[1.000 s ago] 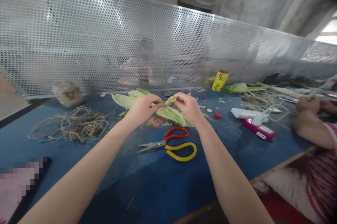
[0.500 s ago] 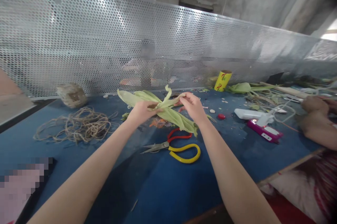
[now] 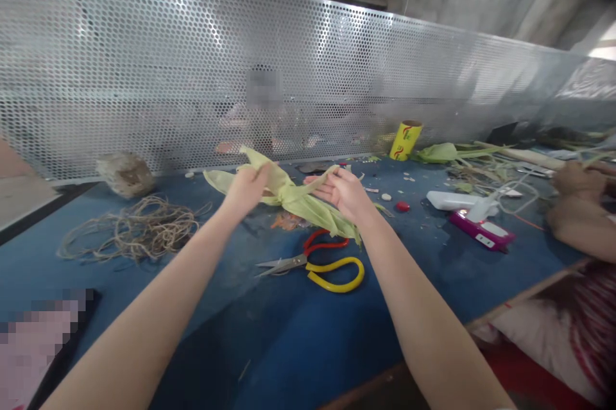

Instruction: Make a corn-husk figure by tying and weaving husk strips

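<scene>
Pale green corn husks [image 3: 308, 206], gathered in a knot-like middle, are held above the blue table. My left hand [image 3: 248, 188] is closed on the husks left of that middle, its fingertips partly hidden behind a leaf. With thumb and fingers, my right hand [image 3: 345, 192] pinches a husk strip that runs out to the right from the middle. Below the husks lie scissors [image 3: 308, 262] with one red and one yellow handle, blades apart and pointing left. Some orange scraps [image 3: 289, 221] show under the bundle.
Tangled twine [image 3: 149, 229] lies left, near a plastic-wrapped lump [image 3: 125, 174]. A yellow roll [image 3: 405, 140] stands by the perforated metal screen [image 3: 158, 76]. A purple power strip [image 3: 481, 230] and a co-worker's hands [image 3: 580, 182] are at the right. A red object [image 3: 403, 206] lies near the middle.
My left hand has shifted left and up, lifting a husk leaf upright. The curled strip end has been drawn right by my right hand. The view has shifted slightly.
</scene>
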The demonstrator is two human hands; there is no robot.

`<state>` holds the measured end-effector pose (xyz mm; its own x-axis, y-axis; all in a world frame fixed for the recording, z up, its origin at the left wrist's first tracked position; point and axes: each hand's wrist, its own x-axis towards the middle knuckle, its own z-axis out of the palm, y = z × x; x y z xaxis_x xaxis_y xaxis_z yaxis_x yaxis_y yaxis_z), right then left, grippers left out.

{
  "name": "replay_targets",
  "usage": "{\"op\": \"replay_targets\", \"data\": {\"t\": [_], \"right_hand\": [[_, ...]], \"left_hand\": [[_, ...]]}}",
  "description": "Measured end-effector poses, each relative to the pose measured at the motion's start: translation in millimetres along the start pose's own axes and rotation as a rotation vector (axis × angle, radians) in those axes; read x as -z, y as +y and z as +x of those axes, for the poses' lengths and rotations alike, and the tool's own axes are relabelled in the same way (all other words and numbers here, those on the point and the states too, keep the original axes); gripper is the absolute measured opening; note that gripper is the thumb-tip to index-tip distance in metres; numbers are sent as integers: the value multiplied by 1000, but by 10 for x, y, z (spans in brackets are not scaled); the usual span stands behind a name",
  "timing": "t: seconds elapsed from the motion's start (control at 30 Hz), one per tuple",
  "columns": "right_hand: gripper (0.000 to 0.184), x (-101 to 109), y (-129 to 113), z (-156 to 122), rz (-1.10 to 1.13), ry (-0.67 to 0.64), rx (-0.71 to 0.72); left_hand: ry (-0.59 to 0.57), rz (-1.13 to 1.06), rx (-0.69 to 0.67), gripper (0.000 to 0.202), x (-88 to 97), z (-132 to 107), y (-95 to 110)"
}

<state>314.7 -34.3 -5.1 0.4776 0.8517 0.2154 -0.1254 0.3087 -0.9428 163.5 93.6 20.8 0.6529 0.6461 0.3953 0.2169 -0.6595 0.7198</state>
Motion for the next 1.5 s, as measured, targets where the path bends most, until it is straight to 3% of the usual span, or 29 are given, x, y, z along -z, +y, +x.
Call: {"op": "replay_targets", "data": {"t": [0.17, 0.3, 0.4, 0.47, 0.6, 0.7, 0.83, 1.07, 1.33, 1.5], "right_hand": [[24, 265, 234, 149, -120, 158, -41], [31, 348, 265, 156, -347, 232, 13], [31, 230, 153, 69, -593, 301, 149], [32, 13, 103, -1, -779, 314, 270], [47, -564, 264, -29, -1174, 86, 431], [53, -773, 517, 67, -1413, 16, 384], [38, -666, 731, 217, -1624, 16, 337], [32, -430, 801, 360, -1799, -121, 452], [30, -299, 777, 480, -1803, -273, 509], [30, -312, 723, 500, -1737, -314, 492]], "left_hand": [[65, -368, 282, 39, 276, 97, -190], [69, -575, 395, 38, 340, 82, -273], [65, -672, 442, 36, 307, 79, -277], [60, -715, 455, 35, 270, 79, -233], [59, -766, 423, 32, 223, 62, -97], [91, -781, 394, 31, 240, 46, -54], [147, -785, 416, 29, 297, 56, -119], [263, -784, 502, 33, 338, 71, -306], [188, -697, 445, 30, 357, 92, -400], [62, -501, 258, 31, 141, 41, -359]]}}
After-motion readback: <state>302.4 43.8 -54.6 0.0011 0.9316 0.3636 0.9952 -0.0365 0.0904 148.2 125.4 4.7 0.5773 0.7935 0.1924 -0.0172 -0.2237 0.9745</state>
